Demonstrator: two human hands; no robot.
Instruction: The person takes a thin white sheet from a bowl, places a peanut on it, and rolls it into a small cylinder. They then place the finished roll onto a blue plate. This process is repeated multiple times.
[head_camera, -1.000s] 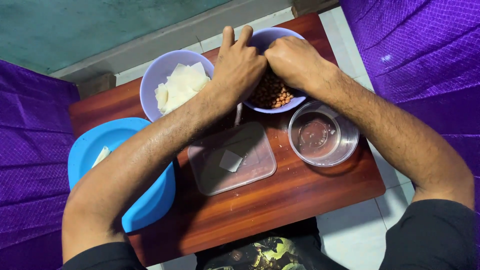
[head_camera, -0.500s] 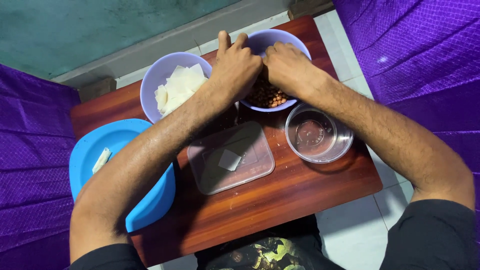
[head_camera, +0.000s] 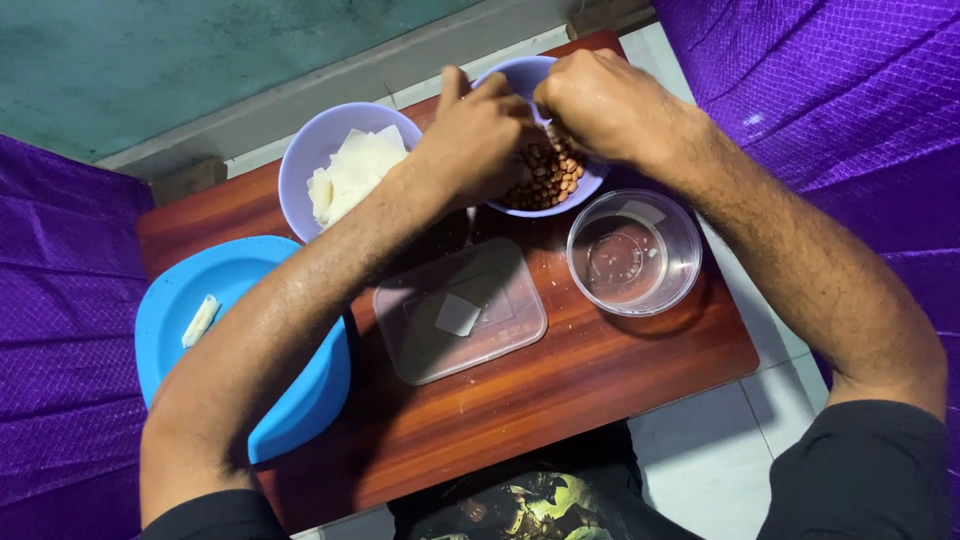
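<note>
Peanut bowl (head_camera: 560, 195) under both curled hands (head_camera: 480, 135).

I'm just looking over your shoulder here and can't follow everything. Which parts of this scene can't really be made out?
Head view, the only one:
- Fingertips of the left hand and right hand: curled together over the bowl of brown nuts, so whether they hold anything is hidden.
- Far rim of that bowl: covered by both hands.
- Blue tray: its right part lies under the left forearm.
- Small pale roll on the tray: too small to identify.
</note>
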